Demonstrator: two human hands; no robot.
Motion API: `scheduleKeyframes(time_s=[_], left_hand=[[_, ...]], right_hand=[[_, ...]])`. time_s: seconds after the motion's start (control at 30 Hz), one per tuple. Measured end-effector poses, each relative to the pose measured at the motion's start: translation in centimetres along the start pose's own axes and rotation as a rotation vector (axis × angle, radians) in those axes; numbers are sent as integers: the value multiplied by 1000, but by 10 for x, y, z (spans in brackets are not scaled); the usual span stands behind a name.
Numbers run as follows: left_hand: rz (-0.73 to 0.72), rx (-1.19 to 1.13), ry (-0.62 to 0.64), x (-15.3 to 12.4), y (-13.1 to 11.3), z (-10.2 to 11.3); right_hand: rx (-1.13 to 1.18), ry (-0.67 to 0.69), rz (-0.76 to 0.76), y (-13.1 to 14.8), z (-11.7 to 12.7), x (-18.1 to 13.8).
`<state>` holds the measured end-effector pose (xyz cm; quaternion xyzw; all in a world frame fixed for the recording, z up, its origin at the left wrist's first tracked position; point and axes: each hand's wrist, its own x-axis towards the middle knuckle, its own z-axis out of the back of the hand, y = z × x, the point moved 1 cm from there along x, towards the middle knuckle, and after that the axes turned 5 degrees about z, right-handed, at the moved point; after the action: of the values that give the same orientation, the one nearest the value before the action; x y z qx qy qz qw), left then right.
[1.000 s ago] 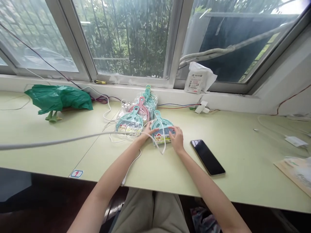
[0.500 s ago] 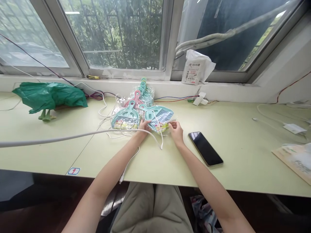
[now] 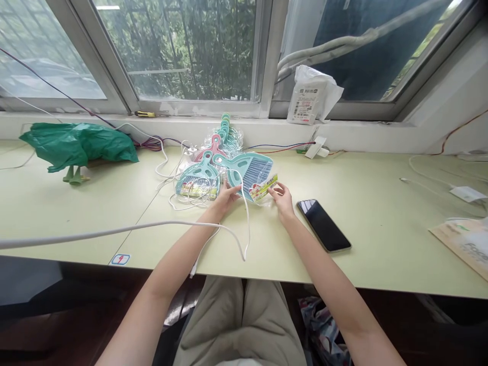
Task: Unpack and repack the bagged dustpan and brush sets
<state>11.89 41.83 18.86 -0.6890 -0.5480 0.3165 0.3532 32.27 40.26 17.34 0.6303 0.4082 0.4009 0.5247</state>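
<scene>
Left hand (image 3: 224,195) and right hand (image 3: 282,195), fingers pinching the near edge of a teal dustpan pack (image 3: 247,173), tilted over the bench (image 3: 381,203) mid-back, pile of packs (image 3: 200,180) touching behind-left, white cable (image 3: 152,229) looped across the left wrist, phone (image 3: 323,224) just right, green bag (image 3: 78,145) back-left

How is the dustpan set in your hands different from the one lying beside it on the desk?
The held set is lifted and tilted, gripped by the left hand and right hand; the desk set lies flat, with neither hand on it. The held set's handle points left; the desk set's points toward the window. Both are teal, in clear bags with colourful labels.
</scene>
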Motion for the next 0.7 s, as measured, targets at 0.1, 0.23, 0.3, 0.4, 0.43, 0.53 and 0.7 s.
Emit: scheduleKeyframes(time_s=[0.1, 0.23, 0.3, 0.4, 0.43, 0.53, 0.7], left_hand=[[-17, -23, 23, 0, 1, 0], [-28, -18, 29, 1, 1, 0], [-28, -14, 27, 2, 1, 0], [-28, -6, 16, 1, 1, -1], [-30, -6, 17, 1, 1, -1], [-35, -10, 22, 0, 1, -2], [-33, 4, -3, 0, 0, -1]], right_hand=[[57, 55, -26, 1, 2, 3], [57, 46, -25, 1, 2, 3], [89, 22, -36, -1, 1, 2], [156, -17, -75, -3, 0, 2], [166, -30, -92, -4, 0, 2], [217, -51, -140, -5, 1, 3], [286, -58, -123, -6, 4, 6]])
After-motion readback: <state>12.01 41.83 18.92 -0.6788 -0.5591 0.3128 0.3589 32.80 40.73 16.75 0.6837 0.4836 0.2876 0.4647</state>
